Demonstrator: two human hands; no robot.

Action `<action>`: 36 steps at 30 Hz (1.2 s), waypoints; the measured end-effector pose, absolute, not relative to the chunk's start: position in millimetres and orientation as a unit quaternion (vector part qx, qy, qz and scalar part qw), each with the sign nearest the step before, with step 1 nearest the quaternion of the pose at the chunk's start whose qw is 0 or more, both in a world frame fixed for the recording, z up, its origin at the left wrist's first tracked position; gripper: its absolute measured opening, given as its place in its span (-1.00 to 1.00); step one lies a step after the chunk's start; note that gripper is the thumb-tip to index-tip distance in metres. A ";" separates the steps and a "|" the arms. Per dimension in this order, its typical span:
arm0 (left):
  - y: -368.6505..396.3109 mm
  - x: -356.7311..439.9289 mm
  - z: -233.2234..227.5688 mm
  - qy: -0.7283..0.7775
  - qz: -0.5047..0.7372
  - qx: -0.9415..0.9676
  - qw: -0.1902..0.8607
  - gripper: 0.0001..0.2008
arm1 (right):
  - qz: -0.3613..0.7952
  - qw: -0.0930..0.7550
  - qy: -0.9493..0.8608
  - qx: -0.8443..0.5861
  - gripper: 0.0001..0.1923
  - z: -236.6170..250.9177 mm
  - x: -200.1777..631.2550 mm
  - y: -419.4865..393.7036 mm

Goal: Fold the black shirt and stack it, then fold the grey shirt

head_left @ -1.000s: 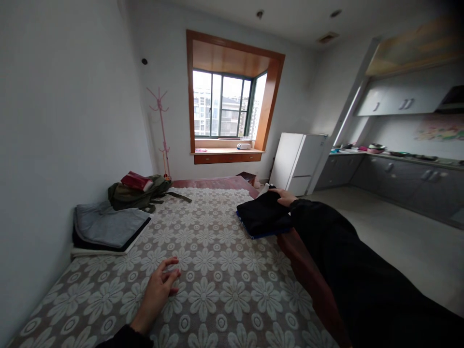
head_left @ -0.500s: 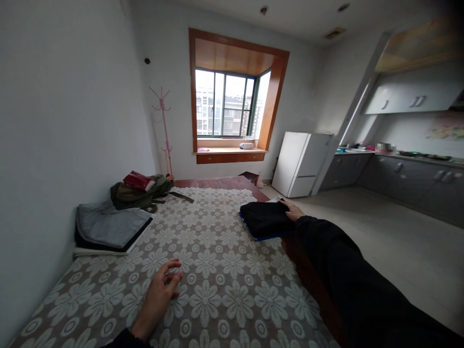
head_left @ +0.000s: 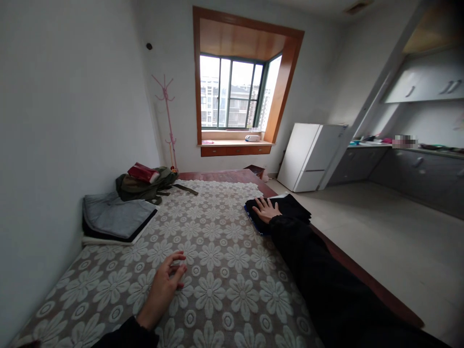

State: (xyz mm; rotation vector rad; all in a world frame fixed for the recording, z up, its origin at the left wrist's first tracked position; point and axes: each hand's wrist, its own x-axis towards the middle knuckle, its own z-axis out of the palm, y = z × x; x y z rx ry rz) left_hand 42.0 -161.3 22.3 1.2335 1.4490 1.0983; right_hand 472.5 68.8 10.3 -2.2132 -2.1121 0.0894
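As seen from the head camera, single view:

Right hand point(head_left: 266, 210): laid palm-down on folded black garment point(head_left: 294, 209), fingers spread flat, grip released, nothing clasped. Sleeve stretched across the bed from lower right.

Folded black garment: near the right edge of the bed, on the flowered bed cover point(head_left: 224, 270), a blue layer point(head_left: 248, 214) showing beneath its near-left corner. Directly under the palm, mostly to the hand's right.

Left hand point(head_left: 165, 285): well apart from the garment, low and near the middle, fingers loosely curled, fingertips touching the cover, grip empty.

Step in hand, judged: pressing or steadying the folded piece. Any lift would call for fingers curled under an edge, since a flat palm gives no hold.

Also on the bed: grey folded pile point(head_left: 116, 217) by the left wall; green bag point(head_left: 145, 186) behind it, red item point(head_left: 142, 172) on top.

Beyond: pink coat stand point(head_left: 168, 121), bay window point(head_left: 235, 92), white fridge point(head_left: 311, 157).
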 end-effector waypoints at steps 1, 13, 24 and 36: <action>-161.5 42.3 22.5 0.587 0.446 0.502 0.452 -0.64 | 0.032 0.031 -0.688 -0.724 -0.22 8.3 473.4 67.5; -165.1 45.1 26.9 0.585 0.448 0.512 0.441 -0.65 | 0.029 0.047 -0.649 -0.758 -0.27 11.5 430.3 79.6; -166.1 44.0 23.0 0.576 0.454 0.519 0.440 -0.71 | 0.066 0.263 -0.654 -0.707 -0.33 -14.6 439.7 81.7; -164.7 42.0 20.7 0.568 0.459 0.518 0.445 -0.69 | 0.209 0.601 -0.471 -0.611 -0.43 9.8 486.2 88.9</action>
